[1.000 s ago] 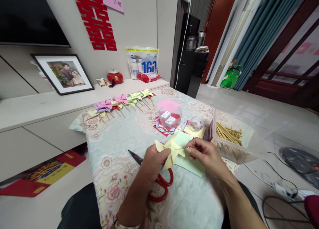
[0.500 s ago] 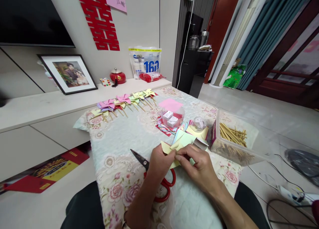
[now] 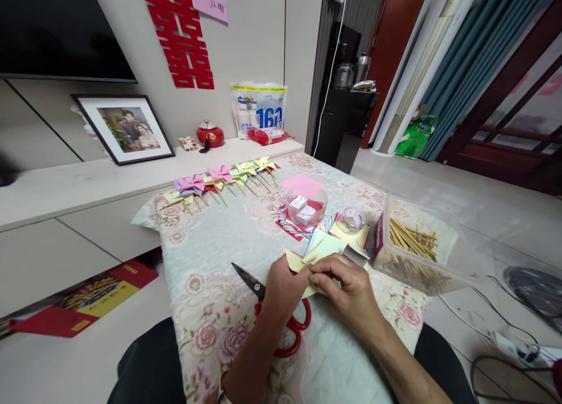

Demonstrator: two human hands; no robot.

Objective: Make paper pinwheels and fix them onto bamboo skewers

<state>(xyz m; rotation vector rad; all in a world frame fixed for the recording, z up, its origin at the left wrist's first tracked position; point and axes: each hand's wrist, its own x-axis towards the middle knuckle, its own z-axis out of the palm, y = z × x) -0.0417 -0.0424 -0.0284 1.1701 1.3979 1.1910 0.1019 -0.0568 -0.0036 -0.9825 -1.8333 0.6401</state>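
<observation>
- Left hand (image 3: 283,287): fingers curled in, pinching the near-left part of a yellow paper pinwheel (image 3: 297,262); thumb side lies on top of the paper.
- Right hand (image 3: 349,290): fingers bent, tips pressed together on the centre of the same pinwheel, knuckles up. Whether anything small sits between the fingertips cannot be told.
- Both hands meet over the paper, touching or nearly so.
- Pinwheel: held just above the floral tablecloth (image 3: 219,246), near the table's front edge. Only its far-left corner shows clear of the hands; that tip points up and to the left. Its long axis cannot be told, as most of it is covered.
- Pale green paper sheet (image 3: 327,246) lies under and just behind the pinwheel.
- Red-handled scissors (image 3: 281,316) lie on the cloth beneath the left hand, blades pointing far-left.
- Clear box of wooden sticks (image 3: 413,243) sits to the right, near the right hand.
- Row of finished pinwheels (image 3: 219,178) lies at the far side, well apart.
</observation>
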